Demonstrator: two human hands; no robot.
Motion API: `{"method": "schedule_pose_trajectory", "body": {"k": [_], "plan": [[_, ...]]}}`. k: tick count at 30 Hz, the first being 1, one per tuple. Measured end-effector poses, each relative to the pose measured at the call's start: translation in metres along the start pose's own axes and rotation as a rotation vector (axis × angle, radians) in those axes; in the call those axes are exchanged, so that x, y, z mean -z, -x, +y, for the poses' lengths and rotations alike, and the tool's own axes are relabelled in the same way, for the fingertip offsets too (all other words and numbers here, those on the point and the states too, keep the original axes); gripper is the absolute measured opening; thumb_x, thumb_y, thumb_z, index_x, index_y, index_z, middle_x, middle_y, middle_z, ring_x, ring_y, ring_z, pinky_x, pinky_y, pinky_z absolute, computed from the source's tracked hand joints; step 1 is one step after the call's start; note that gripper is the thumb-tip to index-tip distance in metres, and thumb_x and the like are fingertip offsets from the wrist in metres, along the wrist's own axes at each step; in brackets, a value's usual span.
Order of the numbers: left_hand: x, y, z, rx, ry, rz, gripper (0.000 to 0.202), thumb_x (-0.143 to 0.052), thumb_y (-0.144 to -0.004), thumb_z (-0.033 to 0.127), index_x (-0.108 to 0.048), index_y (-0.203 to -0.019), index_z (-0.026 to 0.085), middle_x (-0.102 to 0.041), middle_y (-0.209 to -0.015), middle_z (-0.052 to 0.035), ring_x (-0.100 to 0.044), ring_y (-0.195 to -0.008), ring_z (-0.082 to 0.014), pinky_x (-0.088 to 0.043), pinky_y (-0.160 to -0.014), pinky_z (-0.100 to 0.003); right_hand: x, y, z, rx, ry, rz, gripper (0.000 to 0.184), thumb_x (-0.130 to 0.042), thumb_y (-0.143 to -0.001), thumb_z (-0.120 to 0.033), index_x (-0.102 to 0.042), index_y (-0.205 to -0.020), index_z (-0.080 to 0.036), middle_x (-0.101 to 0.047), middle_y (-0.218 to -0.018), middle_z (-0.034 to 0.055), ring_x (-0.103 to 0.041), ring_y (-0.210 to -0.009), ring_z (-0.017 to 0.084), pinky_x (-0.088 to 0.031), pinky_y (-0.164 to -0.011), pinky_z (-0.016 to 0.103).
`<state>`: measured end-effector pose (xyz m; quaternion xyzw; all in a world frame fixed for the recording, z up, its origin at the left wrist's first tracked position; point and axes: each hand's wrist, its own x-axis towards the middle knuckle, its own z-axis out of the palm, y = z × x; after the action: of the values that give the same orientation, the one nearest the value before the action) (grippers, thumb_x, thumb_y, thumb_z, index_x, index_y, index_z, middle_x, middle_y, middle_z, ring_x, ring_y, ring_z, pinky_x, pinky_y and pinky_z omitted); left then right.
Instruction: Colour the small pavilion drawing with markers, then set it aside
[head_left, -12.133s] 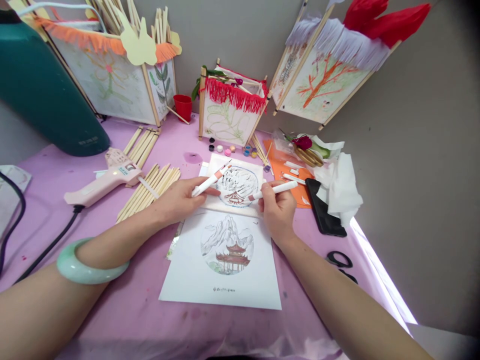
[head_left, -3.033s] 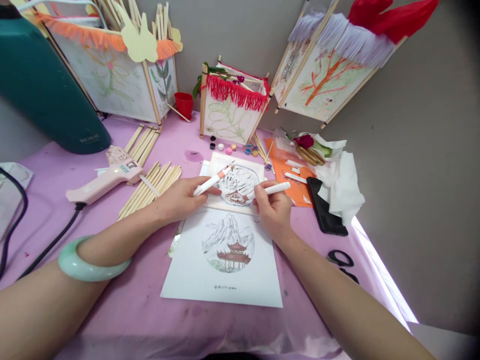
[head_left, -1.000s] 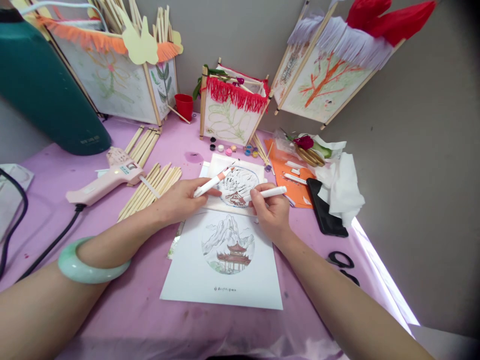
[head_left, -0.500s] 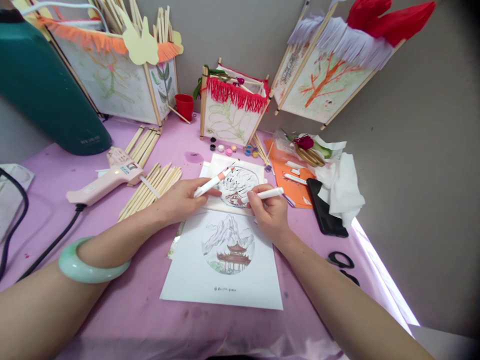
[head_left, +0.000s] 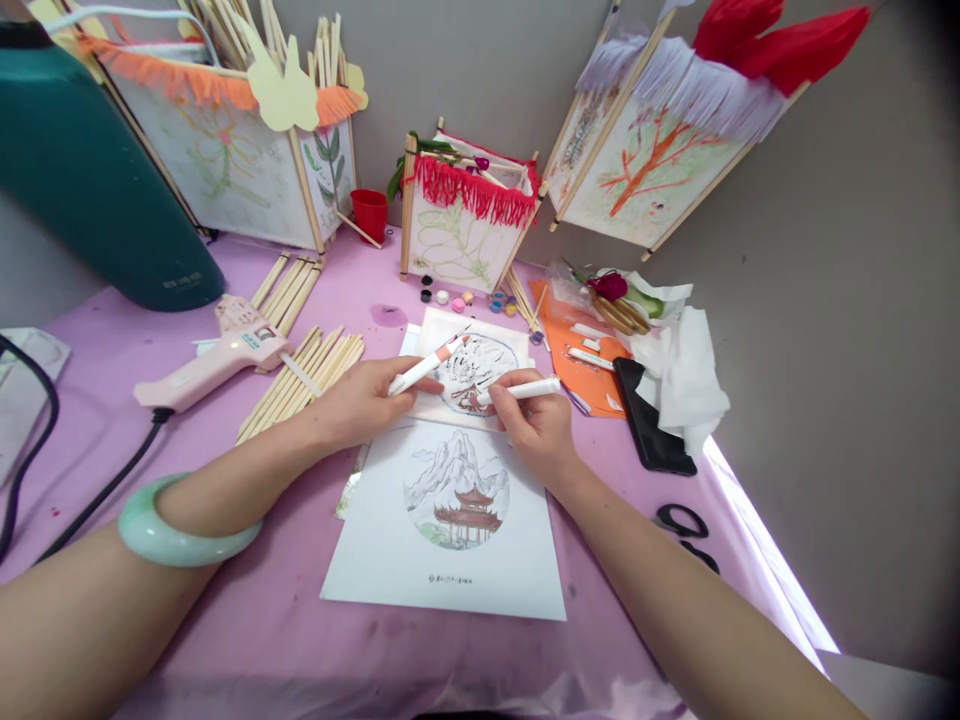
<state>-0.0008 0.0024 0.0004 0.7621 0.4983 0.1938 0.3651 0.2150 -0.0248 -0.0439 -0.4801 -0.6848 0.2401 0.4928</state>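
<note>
My right hand (head_left: 536,420) is closed around a white marker (head_left: 534,388), its tip at the brown pavilion part of a drawing. The drawing (head_left: 480,360) is a round landscape with a blue outline on a white sheet. In my left hand (head_left: 367,400) is a second white pen (head_left: 420,374) with an orange band and a dark pointed tip, held slanting over the sheet. My left fingertips rest at the sheet's left side. Just below lies a printed picture (head_left: 457,495) of mountains and a brown pavilion in a circle on white paper.
A pink glue gun (head_left: 214,368) and wooden sticks (head_left: 300,385) lie left. Small paint pots (head_left: 457,303) stand behind the drawing, before a red-fringed lantern (head_left: 465,225). Rightward are orange paper (head_left: 570,340), a black phone (head_left: 652,420), tissues (head_left: 690,380) and black scissors handles (head_left: 682,520).
My right hand and its marker have shifted very slightly left over the pavilion part. My left hand and its pen look unchanged.
</note>
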Motion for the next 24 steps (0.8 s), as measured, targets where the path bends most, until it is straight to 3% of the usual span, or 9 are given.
{"method": "schedule_pose_trajectory", "body": {"k": [6,17,19,21,23,24], "plan": [[0.0,0.0,-0.002,0.013,-0.006,-0.007,0.043,-0.044,-0.073,0.02,-0.065,-0.11,0.023,-0.066,-0.107,-0.0002,-0.055,-0.068,-0.0139,-0.037,-0.057,-0.024,0.001,0.001,0.001,-0.02,0.019,0.043,0.013,-0.053,-0.085,-0.031,-0.055,-0.081,-0.019,-0.06,-0.074,0.0019,-0.052,-0.055,0.01,-0.042,-0.052,0.024],[0.001,0.002,0.001,-0.001,0.02,0.001,0.038,-0.044,-0.075,0.025,-0.067,-0.106,0.023,-0.065,-0.109,-0.001,-0.059,-0.075,-0.0173,-0.043,-0.063,-0.027,0.001,0.001,-0.001,-0.004,-0.013,-0.002,0.014,-0.053,-0.085,-0.032,-0.055,-0.082,-0.019,-0.059,-0.072,0.0012,-0.052,-0.054,0.01,-0.042,-0.052,0.024],[0.004,0.003,0.003,-0.022,0.043,0.126,0.036,-0.045,-0.077,0.027,-0.067,-0.104,0.021,-0.061,-0.119,-0.0021,-0.059,-0.078,-0.018,-0.044,-0.065,-0.028,0.001,0.001,-0.001,-0.015,-0.01,0.009,0.015,-0.052,-0.086,-0.033,-0.055,-0.082,-0.019,-0.058,-0.071,0.001,-0.053,-0.055,0.01,-0.042,-0.053,0.024],[0.008,0.002,0.003,-0.063,0.061,0.374,0.035,-0.042,-0.08,0.028,-0.065,-0.106,0.02,-0.058,-0.124,-0.0038,-0.059,-0.086,-0.0189,-0.045,-0.072,-0.029,0.001,0.001,-0.001,-0.018,-0.008,0.021,0.016,-0.052,-0.086,-0.034,-0.055,-0.082,-0.019,-0.058,-0.07,0.0009,-0.053,-0.056,0.011,-0.043,-0.053,0.025],[0.013,0.001,0.0,-0.059,-0.001,0.552,0.034,-0.04,-0.083,0.027,-0.061,-0.108,0.019,-0.064,-0.114,-0.0061,-0.06,-0.088,-0.0197,-0.045,-0.074,-0.03,0.0,0.002,-0.001,-0.013,-0.006,0.029,0.016,-0.052,-0.086,-0.034,-0.055,-0.082,-0.019,-0.058,-0.069,0.001,-0.054,-0.057,0.011,-0.043,-0.054,0.025],[0.014,0.0,-0.003,-0.047,-0.075,0.539,0.033,-0.04,-0.082,0.028,-0.061,-0.107,0.019,-0.067,-0.103,-0.0065,-0.06,-0.086,-0.021,-0.044,-0.074,-0.031,0.0,0.002,-0.001,-0.011,-0.004,0.032,0.016,-0.052,-0.085,-0.035,-0.056,-0.082,-0.019,-0.058,-0.069,0.001,-0.054,-0.057,0.011,-0.043,-0.054,0.025]]}}
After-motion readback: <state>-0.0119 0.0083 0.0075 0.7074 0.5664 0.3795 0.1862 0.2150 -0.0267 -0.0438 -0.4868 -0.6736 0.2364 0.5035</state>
